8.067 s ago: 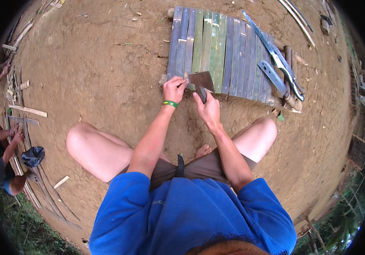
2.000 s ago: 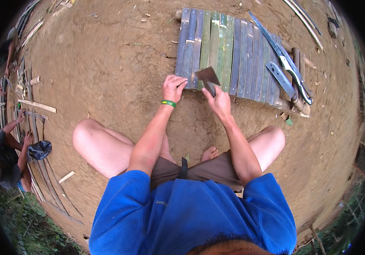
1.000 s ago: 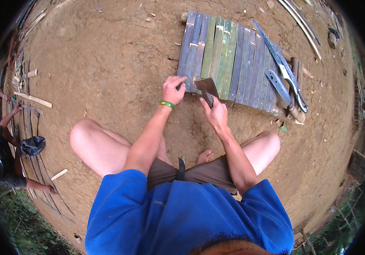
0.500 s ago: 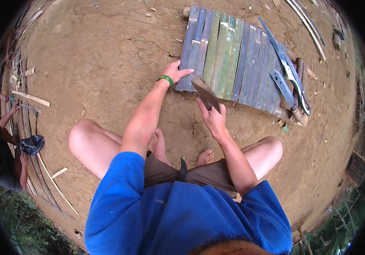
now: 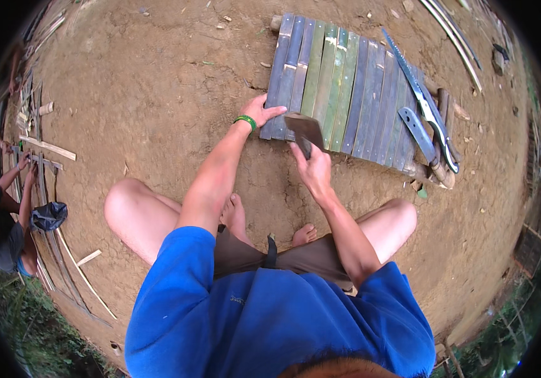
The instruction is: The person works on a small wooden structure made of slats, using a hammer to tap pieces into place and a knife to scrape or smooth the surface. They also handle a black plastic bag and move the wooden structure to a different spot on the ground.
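Note:
A panel of bamboo slats, blue-grey and green, lies on the ground before me, fixed across round poles. My left hand grips its near left edge, thumb stretched over the slats and the other fingers partly hidden along the side. Held in my right hand is a tool with a broad, flat, dark blade; its exact kind is unclear. The blade is over the panel's near edge, right of my left thumb. Whether it touches the slats I cannot tell.
A pruning saw and a wide blade with holes rest on the panel's right end. At far left another person's hands work among wooden strips, beside a black bag. Long pale strips lie at upper right.
The blade in my right hand has turned, showing more of its broad face. My left hand keeps its place. At far left, the other person's second hand has come up to the strips.

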Demonstrator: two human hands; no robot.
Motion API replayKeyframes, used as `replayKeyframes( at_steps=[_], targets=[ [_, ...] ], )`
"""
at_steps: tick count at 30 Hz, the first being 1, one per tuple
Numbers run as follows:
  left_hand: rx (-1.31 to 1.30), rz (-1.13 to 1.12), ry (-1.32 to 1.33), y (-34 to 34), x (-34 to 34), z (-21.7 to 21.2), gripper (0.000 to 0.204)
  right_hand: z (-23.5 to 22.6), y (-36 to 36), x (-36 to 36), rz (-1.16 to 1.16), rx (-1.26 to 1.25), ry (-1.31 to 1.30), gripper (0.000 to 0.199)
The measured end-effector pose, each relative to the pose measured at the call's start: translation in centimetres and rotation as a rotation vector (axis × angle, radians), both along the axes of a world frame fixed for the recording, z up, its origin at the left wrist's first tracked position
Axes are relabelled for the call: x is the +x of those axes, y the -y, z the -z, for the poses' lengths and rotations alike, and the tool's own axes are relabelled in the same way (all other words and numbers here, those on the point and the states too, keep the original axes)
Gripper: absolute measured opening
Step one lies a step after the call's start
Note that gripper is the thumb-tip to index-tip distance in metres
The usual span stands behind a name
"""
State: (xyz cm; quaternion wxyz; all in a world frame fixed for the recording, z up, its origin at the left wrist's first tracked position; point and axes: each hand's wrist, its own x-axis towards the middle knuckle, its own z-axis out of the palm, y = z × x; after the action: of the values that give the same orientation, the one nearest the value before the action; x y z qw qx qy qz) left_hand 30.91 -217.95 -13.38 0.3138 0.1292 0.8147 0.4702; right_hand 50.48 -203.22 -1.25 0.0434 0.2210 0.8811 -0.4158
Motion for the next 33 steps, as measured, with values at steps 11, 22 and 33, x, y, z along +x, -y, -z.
replayKeyframes(
  at_steps=[11, 22, 33],
  targets=[
    [0.001, 0.028, -0.050, 0.6, 0.7, 0.4, 0.064, -1.1, 1.4, -0.3, 0.032, -0.109, -0.178, 0.042],
    [-0.128, 0.065, 0.004, -0.1, 0.5, -1.8, 0.069, 0.8, 0.5, -0.1, -0.062, 0.140, 0.025, 0.040],
    [-0.126, 0.078, -0.137, -0.1, 0.8, -0.8, 0.068, 0.4, 0.5, -0.6, -0.094, 0.134, 0.167, 0.042]
  ],
)
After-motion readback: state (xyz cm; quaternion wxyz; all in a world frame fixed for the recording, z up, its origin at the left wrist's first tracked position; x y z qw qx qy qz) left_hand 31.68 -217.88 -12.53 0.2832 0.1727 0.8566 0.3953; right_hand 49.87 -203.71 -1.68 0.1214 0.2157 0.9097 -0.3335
